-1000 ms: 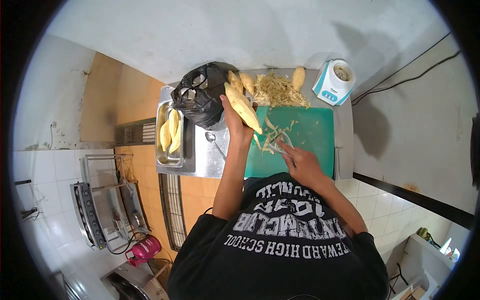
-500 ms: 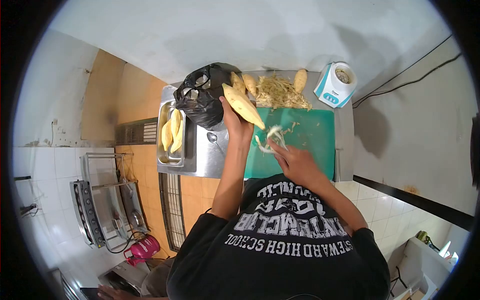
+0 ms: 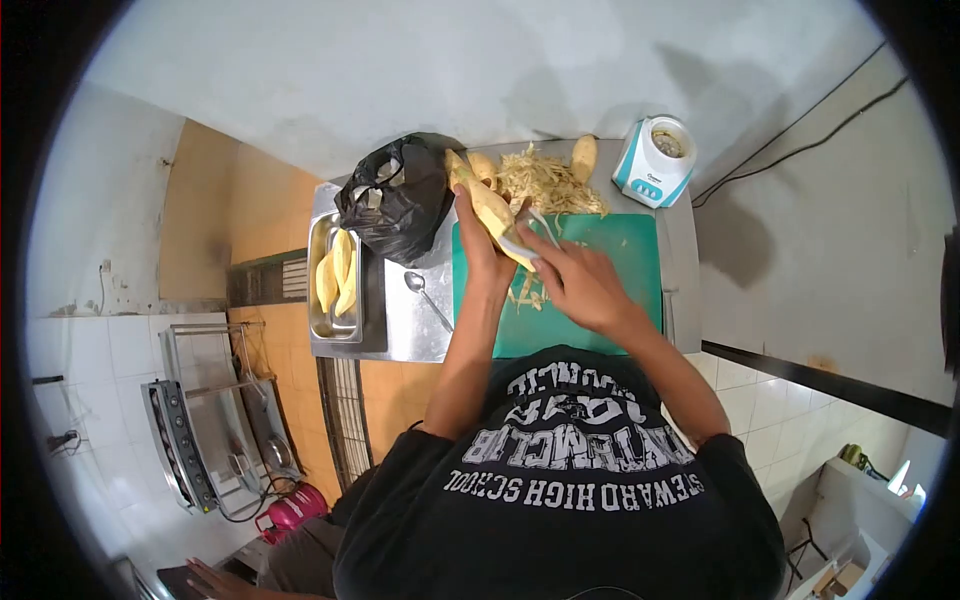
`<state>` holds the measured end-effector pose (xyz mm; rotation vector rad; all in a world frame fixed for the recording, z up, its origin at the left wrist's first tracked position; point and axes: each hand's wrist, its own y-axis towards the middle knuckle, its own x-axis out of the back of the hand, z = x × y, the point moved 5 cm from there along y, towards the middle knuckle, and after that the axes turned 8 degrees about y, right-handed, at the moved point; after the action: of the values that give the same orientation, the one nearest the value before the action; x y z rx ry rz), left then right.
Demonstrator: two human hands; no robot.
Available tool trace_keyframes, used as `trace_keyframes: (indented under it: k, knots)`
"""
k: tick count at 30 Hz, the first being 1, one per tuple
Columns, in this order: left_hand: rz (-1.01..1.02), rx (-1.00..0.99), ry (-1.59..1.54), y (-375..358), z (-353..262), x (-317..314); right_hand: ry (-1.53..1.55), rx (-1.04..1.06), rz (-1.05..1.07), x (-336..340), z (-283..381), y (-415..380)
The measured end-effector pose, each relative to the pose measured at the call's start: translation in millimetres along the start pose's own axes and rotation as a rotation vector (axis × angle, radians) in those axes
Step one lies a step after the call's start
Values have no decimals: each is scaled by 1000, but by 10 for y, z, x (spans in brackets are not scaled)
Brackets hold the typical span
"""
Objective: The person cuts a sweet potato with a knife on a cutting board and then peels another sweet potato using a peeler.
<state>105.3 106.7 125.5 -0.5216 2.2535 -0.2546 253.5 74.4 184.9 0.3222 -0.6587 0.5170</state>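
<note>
My left hand (image 3: 478, 245) is wrapped round a long, pale yellow peeled sweet potato (image 3: 490, 208), held tilted above the green cutting board (image 3: 625, 290). In my right hand (image 3: 585, 285) is a pale peeler (image 3: 545, 226), its head against the lower end of the sweet potato; the fingers partly hide it. A few peel strips lie on the board under my hands. Behind the board is a heap of peelings (image 3: 540, 180), with an unpeeled sweet potato (image 3: 584, 158) at its right and another (image 3: 482, 167) at its left.
A black plastic bag (image 3: 400, 215) stands left of the board. Further left, a steel pan (image 3: 352, 328) holds several peeled sweet potatoes (image 3: 327, 284). A spoon (image 3: 416, 284) lies on the steel counter. At the back right is a blender base (image 3: 653, 170). Another person's hand (image 3: 215, 580) shows at lower left.
My right hand has moved up and left, bringing the peeler from above the board onto the sweet potato. The lower-left person's hand has shifted slightly.
</note>
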Motion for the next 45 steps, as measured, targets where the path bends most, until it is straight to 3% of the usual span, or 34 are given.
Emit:
trace_keyframes:
  k: [2,5,7,8,12,16,20,22,30,34,45]
  knots:
    - [-83,-44,7,66,-54,66,-2,-67,35,-132,-69,-225]
    - [-37,-53,-17,168,-54,191,8,-6,4,-230,-238,-598]
    - [-77,-67,-21,147,-95,178,25,-165,196,-306,-358,-763]
    - [-75,-68,-23,164,-92,198,23,-163,195,-278,-338,-729]
    - [-106,-27,164,77,88,190,59,-86,15,40,-50,-334]
    - [36,-17,217,-79,138,-37,50,35,-49,82,4,182]
    - [-100,-26,137,-71,-45,-32,-70,39,-36,-31,47,-20]
    - [-59,59,238,13,76,95,10,-81,23,-6,43,-165]
    - [47,215,157,-95,483,97,72,1,-164,-92,-193,-436]
    - [-7,80,247,-57,449,84,79,53,-209,-133,-206,-467]
    - [88,180,86,-183,409,-92,93,-45,-154,4,-48,-248]
